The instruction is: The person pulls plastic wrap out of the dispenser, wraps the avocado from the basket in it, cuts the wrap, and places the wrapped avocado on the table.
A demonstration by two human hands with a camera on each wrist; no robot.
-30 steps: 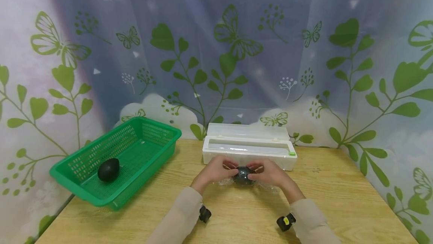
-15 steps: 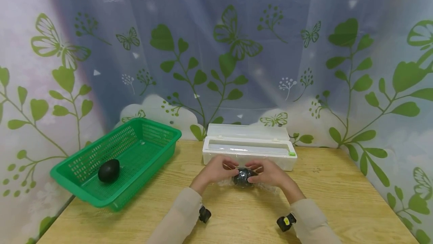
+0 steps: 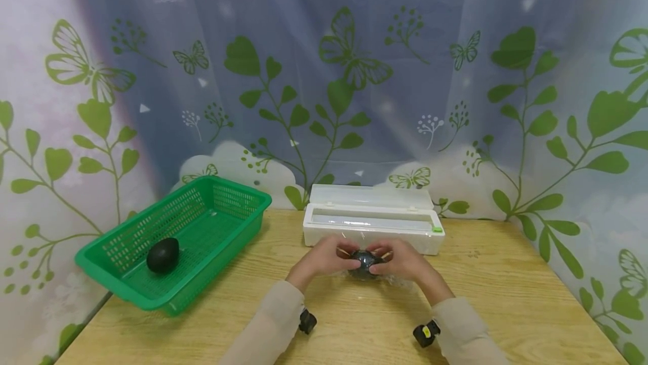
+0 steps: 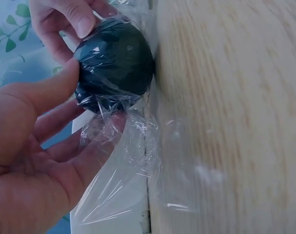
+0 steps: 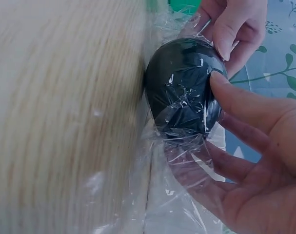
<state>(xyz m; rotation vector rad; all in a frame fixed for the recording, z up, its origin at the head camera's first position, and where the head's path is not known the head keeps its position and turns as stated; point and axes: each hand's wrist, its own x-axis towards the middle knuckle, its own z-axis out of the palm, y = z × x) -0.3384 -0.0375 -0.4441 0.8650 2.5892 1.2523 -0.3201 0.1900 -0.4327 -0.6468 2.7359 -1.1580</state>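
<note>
A dark avocado (image 3: 364, 264), smooth and rounded, rests on the table under clinging plastic wrap (image 4: 133, 141). My left hand (image 3: 327, 256) grips its left side, thumb on the near face and fingers behind. From the right, my right hand (image 3: 402, 258) holds it the same way, its thumb (image 5: 228, 87) pressing the film on the dark skin. Loose crumpled film spreads past both sides and over the fingers in the wrist views. The avocado's far side is hidden by film and fingers.
Just behind the hands stands a white plastic wrap dispenser (image 3: 324, 235), lid raised, with a green slider (image 3: 437, 230). A green basket (image 3: 223, 252) at left holds another dark avocado (image 3: 163, 255). A patterned curtain (image 3: 405, 100) hangs behind the wooden table (image 3: 354, 331).
My left hand has shifted slightly right, its thumb further over the avocado, and the loose film at left has drawn in. The right hand stays almost where it was.
</note>
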